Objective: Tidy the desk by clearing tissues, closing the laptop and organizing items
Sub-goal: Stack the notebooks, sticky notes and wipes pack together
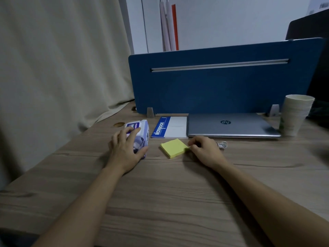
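Observation:
A purple and white tissue pack (pixel 141 130) lies on the wooden desk (pixel 160 193), and my left hand (pixel 127 149) is wrapped over its near end. A yellow sticky-note pad (pixel 173 147) sits at the desk's middle; my right hand (pixel 206 151) pinches its right corner with fingers curled. Behind them a blue and white notebook (pixel 170 127) lies flat beside a silver laptop (pixel 231 125), whose lid is closed. A small crumpled white object (pixel 222 144) rests just right of my right hand.
A stack of paper cups (pixel 294 114) stands right of the laptop. A blue desk divider (pixel 222 81) rises behind the items. A beige curtain (pixel 58 68) hangs at the left. A dark object (pixel 318 113) fills the right edge.

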